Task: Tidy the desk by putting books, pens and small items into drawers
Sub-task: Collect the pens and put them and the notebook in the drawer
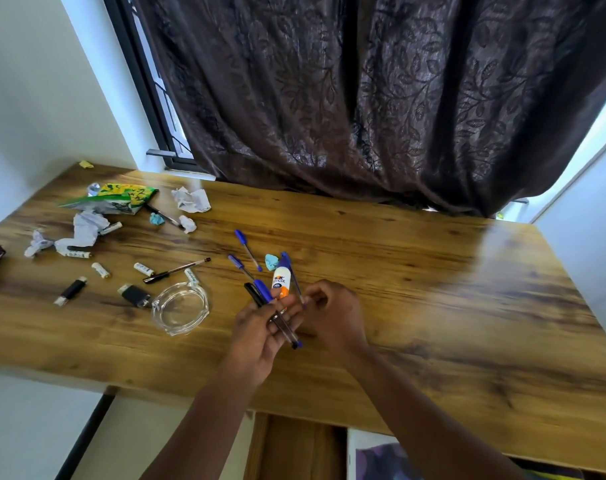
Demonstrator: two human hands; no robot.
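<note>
My left hand (260, 332) holds a bundle of pens (263, 294), one blue-capped and one black, plus a white glue bottle (281, 280) with an orange base. My right hand (332, 313) pinches another blue pen (293, 271) beside the bottle. Two more blue-capped pens (248, 249) lie on the wooden desk (433, 289) just beyond my hands. A black pen (177, 270) lies further left, and another black pen (164, 216) sits near the crumpled paper.
A glass ashtray (180, 308) sits left of my hands. Batteries (143, 269), two black lighters (135, 295), crumpled paper (190, 199), a green wrapper (121, 199) and blue scraps (271, 261) litter the left part. A dark curtain (381, 98) hangs behind the desk.
</note>
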